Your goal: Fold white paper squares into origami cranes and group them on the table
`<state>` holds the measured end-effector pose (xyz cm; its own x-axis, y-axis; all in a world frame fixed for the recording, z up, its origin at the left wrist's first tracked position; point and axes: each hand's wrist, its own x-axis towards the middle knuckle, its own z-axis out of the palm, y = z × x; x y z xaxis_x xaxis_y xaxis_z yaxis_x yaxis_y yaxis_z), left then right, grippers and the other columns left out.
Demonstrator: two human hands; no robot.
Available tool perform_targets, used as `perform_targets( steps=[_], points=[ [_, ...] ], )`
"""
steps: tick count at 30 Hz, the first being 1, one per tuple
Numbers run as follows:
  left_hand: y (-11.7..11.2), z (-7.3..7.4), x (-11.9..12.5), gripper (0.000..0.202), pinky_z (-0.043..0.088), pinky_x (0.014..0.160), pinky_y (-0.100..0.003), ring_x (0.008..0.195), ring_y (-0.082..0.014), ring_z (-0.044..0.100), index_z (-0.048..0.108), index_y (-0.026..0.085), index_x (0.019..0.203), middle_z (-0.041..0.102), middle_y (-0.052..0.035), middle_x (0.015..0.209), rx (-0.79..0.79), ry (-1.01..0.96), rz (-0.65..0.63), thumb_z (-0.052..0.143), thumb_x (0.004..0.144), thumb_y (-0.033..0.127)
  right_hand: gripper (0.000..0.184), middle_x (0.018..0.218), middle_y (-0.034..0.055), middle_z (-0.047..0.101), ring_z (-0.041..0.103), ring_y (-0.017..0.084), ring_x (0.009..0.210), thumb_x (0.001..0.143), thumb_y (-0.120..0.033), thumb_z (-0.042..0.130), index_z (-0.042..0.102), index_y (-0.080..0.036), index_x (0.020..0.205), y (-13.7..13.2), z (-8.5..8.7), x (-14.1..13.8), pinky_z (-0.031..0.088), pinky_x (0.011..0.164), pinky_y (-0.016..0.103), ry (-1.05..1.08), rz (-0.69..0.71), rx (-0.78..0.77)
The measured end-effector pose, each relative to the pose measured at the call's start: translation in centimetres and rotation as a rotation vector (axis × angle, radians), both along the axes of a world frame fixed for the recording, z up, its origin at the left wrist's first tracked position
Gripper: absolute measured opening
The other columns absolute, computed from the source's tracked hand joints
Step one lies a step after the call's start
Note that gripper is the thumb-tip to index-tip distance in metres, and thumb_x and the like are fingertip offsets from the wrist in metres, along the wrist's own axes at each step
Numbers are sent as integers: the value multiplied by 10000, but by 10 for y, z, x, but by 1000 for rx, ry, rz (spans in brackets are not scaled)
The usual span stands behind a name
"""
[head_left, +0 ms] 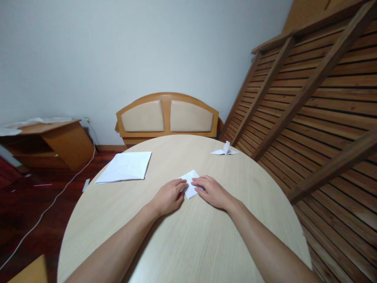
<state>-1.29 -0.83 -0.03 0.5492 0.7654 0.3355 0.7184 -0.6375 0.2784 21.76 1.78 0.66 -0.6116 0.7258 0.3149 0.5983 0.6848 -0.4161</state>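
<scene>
A small folded white paper (191,181) lies near the middle of the round pale wooden table (182,243). My left hand (169,195) rests on the paper's left edge with its fingers curled and the fingertips pressed down on it. From the right, my right hand (211,190) lies over the paper, its fingers stretched flat and pressing it onto the table. Part of the paper is hidden under both hands.
A stack of white sheets (125,167) lies at the table's left. A finished folded paper figure (225,149) stands at the far right edge. Behind the table are a padded wooden headboard (167,116), a slatted wooden frame (309,102) leaning on the right, a desk (50,141) and a white cable (47,208) on the floor.
</scene>
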Motion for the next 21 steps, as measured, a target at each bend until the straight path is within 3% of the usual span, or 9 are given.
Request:
perform_targets(
  steps=[9, 15, 21],
  points=[
    [-2, 8, -2, 284, 498, 1014, -342, 1128, -215, 651, 636, 225, 1153, 677, -52, 1263, -99, -78, 45, 472, 921, 216, 397, 1315, 74, 649, 544, 264, 1244, 876, -460, 655, 687, -241, 1205, -4, 8, 5, 396, 1081, 428, 6, 33, -51],
    [-2, 9, -2, 224, 506, 983, -337, 1093, -211, 665, 657, 232, 1061, 692, -48, 1230, -114, -96, 46, 473, 933, 235, 243, 1232, 63, 691, 594, 240, 1182, 938, -394, 580, 725, -248, 1067, -1, 6, 4, 426, 1036, 400, 38, 21, -37],
    [-1, 8, 0, 192, 516, 924, -328, 1036, -209, 674, 657, 234, 994, 710, -48, 1158, -106, -80, 86, 476, 948, 281, 274, 1155, 83, 713, 628, 237, 1097, 989, -360, 492, 716, -220, 1061, -1, 4, -2, 449, 985, 391, 45, -18, -19]
  ],
)
